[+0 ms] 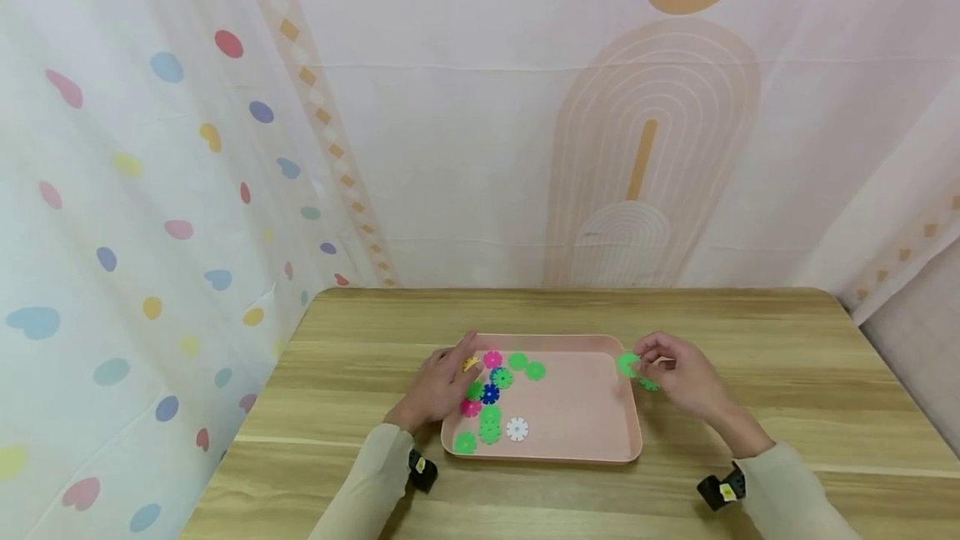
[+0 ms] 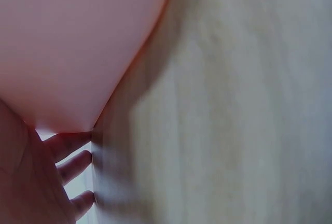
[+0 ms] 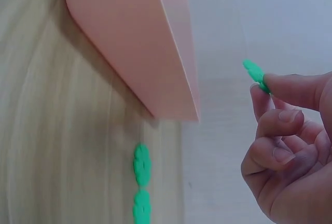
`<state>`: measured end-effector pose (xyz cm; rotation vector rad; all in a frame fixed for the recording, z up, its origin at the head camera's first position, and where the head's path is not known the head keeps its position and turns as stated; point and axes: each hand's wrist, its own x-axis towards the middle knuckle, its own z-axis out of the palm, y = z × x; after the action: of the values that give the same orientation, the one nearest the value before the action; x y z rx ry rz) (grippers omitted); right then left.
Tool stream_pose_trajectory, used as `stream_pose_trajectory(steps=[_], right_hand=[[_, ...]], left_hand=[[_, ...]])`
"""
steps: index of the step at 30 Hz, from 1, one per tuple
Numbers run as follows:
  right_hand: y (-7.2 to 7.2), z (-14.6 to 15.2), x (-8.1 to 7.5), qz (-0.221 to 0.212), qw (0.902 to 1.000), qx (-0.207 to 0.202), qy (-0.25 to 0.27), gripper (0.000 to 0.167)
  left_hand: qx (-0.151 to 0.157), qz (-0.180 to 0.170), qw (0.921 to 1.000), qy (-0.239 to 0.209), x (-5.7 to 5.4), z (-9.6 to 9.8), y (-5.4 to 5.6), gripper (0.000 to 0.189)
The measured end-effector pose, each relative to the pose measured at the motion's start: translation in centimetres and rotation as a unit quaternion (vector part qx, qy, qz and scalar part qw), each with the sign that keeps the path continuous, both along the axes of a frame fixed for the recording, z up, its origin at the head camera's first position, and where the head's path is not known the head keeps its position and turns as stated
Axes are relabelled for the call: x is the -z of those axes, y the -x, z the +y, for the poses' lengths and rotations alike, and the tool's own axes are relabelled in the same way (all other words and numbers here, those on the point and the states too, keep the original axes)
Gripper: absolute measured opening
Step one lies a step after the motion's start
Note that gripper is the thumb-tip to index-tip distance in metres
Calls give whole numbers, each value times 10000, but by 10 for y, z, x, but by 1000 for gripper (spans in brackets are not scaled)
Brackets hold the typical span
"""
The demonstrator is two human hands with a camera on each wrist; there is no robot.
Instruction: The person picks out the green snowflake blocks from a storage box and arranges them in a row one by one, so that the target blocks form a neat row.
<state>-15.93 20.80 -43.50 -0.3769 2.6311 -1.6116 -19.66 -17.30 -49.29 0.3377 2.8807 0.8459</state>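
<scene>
A shallow pink tray lies on the table. My left hand grips its left side near the back corner, thumb over the inside and fingers along the outer wall. Beyond the tray's right rim, my right hand pinches a green notched plastic disc between thumb and index finger, the other fingers curled. Below that hand, another green disc and a further green one lie on the table beside the tray. Inside the tray, notched discs gather mostly at the left, including a white disc and a blue disc.
The wooden table extends around the tray on all sides. Behind it hangs a patterned curtain, with a dotted curtain along the left. A black wrist camera is strapped at the right cuff, another camera at the left.
</scene>
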Motion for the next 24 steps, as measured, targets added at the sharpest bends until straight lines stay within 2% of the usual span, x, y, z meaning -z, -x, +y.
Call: stream_pose_trajectory(steps=[6, 15, 24], right_hand=[[0, 21, 0, 133, 9988, 276, -385, 12], [-3, 59, 9, -156, 9968, 614, -492, 21], [1, 83, 29, -519, 9922, 944, -622, 22]], left_hand=[[32, 18, 10000, -9, 1, 0, 0, 66], [42, 14, 10000, -24, 2, -1, 2, 65], [5, -32, 10000, 33, 1, -2, 0, 66]])
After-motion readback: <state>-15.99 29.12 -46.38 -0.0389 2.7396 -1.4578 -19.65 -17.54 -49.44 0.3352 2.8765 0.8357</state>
